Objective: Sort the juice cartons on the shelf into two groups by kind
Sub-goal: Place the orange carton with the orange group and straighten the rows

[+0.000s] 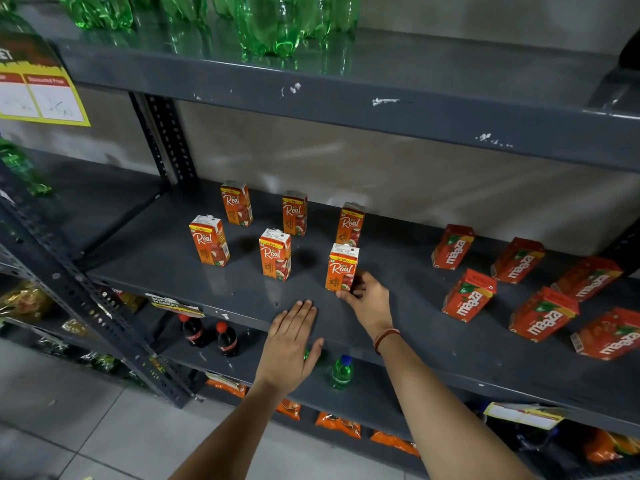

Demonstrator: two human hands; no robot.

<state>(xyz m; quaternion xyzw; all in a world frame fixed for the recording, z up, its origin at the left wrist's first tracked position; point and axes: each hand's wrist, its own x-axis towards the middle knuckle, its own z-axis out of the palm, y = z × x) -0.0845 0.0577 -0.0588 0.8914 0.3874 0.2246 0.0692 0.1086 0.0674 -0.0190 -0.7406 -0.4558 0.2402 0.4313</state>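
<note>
We are working at the dark grey metal shelf [398,327] in the middle of the frame, and the sort looks nearly finished. Six upright orange-and-white "Real" juice cartons [275,254] are standing in two rows at centre; seven red "Maaza" cartons [469,295] are sitting well apart from them at the right of the frame. Our right hand [369,299] is touching the lower right side of the nearest "Real" carton [341,268], fingers curled against it; we cannot tell whether it is truly gripping or only nudging. Our left hand [291,344] is resting flat and spread on the shelf's front edge, holding nothing. We judge this is the placing of the last carton; next we are likely squaring it with its row, then letting go.
</note>
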